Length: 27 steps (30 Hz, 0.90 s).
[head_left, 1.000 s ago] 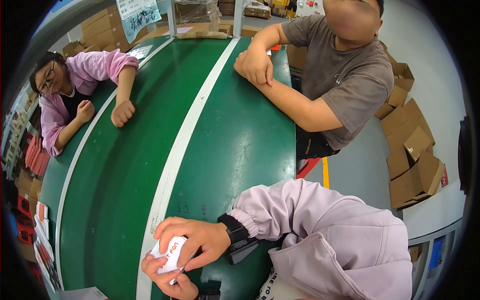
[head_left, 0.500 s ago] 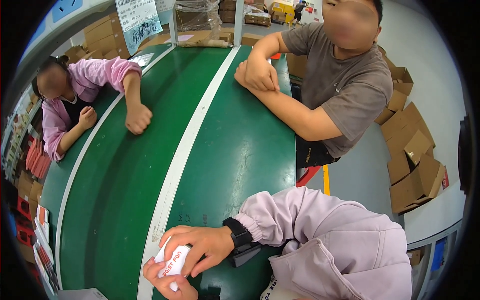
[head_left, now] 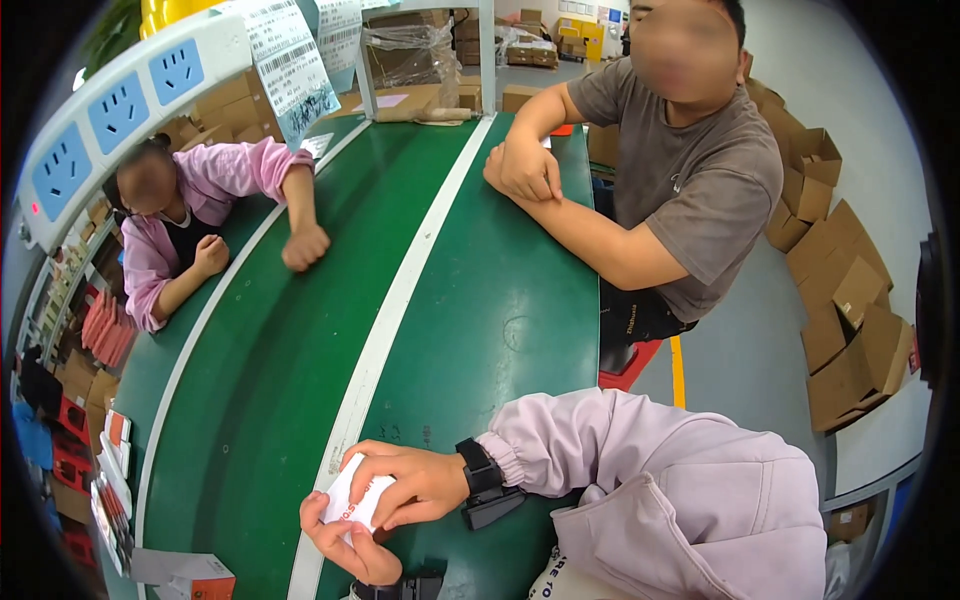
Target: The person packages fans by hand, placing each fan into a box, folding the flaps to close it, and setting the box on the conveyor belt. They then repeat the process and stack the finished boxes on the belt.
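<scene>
Near the front of the green work surface [head_left: 470, 350], both of my hands are closed around a small white box [head_left: 357, 492] with red lettering. My right hand [head_left: 420, 484] reaches in from the right, its fingers over the box's top and near side. My left hand [head_left: 348, 548] grips the box from the lower left, thumb below and fingers along the left edge. The fingers partly cover the box. A black strapped device [head_left: 488, 482] sits on my right wrist, below a pale pink sleeve [head_left: 570, 430].
A person in a brown shirt [head_left: 700, 170] leans on the right side; another in pink [head_left: 225, 180] leans at the left. A grey-and-orange carton [head_left: 185, 572] lies lower left. A white power strip [head_left: 115, 115] and labels [head_left: 290, 75] hang above. Cardboard boxes [head_left: 850, 340] are piled far right.
The view has shifted, showing more of the power strip and the carton. The box has turned in my hands, so its red lettering faces differently and is partly covered. Both hands still hold it.
</scene>
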{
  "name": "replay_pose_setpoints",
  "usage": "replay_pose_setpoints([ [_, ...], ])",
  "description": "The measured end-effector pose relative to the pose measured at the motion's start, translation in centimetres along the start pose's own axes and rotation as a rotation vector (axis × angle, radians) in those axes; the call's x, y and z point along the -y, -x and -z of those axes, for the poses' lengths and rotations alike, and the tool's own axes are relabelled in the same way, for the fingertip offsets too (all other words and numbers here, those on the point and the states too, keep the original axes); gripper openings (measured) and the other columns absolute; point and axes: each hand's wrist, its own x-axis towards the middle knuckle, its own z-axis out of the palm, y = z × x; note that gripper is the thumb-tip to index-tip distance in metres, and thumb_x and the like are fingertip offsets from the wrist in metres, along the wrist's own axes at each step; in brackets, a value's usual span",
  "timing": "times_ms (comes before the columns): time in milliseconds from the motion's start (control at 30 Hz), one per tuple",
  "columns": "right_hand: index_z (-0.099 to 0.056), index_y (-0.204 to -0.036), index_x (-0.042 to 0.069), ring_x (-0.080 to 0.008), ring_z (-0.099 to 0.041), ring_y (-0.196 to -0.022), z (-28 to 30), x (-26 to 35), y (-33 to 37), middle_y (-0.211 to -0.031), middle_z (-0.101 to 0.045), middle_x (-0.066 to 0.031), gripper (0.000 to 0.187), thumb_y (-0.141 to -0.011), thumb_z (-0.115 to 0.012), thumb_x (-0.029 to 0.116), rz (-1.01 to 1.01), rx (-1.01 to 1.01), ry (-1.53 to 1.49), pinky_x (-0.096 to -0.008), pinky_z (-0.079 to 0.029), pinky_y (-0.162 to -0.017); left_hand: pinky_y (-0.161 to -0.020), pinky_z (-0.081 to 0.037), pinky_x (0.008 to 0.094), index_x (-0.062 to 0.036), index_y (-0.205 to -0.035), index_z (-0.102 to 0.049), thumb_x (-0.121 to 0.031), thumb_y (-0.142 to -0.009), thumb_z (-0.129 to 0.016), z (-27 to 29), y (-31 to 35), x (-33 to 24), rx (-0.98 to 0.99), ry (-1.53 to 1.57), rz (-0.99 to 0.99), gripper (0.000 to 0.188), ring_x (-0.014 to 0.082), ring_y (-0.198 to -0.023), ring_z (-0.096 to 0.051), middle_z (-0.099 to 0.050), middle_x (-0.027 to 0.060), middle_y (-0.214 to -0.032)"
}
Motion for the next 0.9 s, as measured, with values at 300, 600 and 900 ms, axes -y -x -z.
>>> replay_pose_setpoints([
  [300, -0.063, -0.088, 0.012, -0.0366, -0.041, -0.112, 8.0, -3.4, 0.6, -0.111, -0.053, -0.0087, 0.019, -0.07, -0.07, 0.008, -0.191, -0.418, 0.883, -0.0479, -0.034, -0.097, -0.101, -0.035, 0.0388, 0.0021, -0.133, -0.032, -0.014, -0.086, -0.058, 10.5, -1.9, 3.0, -0.644, -0.616, -0.033, 0.056, 0.0271, -0.119, -0.042, -0.036, 0.0173, -0.135],
  [600, -0.061, -0.096, 0.011, -0.0384, -0.039, -0.119, 12.9, -3.9, 2.6, -0.114, -0.052, -0.0108, 0.026, -0.072, -0.067, 0.002, -0.4, -0.772, 1.407, -0.0468, -0.033, -0.099, -0.095, -0.039, 0.047, 0.0071, -0.128, -0.031, -0.033, -0.073, -0.079, 25.4, 2.8, 4.0, -1.078, -1.186, -0.02, 0.083, 0.0353, -0.113, -0.045, -0.039, 0.0255, -0.126],
  [900, -0.06, -0.094, 0.008, -0.0274, -0.056, -0.096, 7.4, -2.0, 1.3, -0.098, -0.059, -0.0084, 0.019, -0.076, -0.065, 0.002, -0.169, -0.459, 0.725, -0.0362, -0.044, -0.085, -0.097, -0.04, 0.0405, 0.0093, -0.132, -0.03, -0.036, -0.077, -0.075, 26.3, 1.5, 6.6, -0.844, -0.552, 0.268, 0.084, 0.0334, -0.113, -0.049, -0.047, 0.0282, -0.126],
])
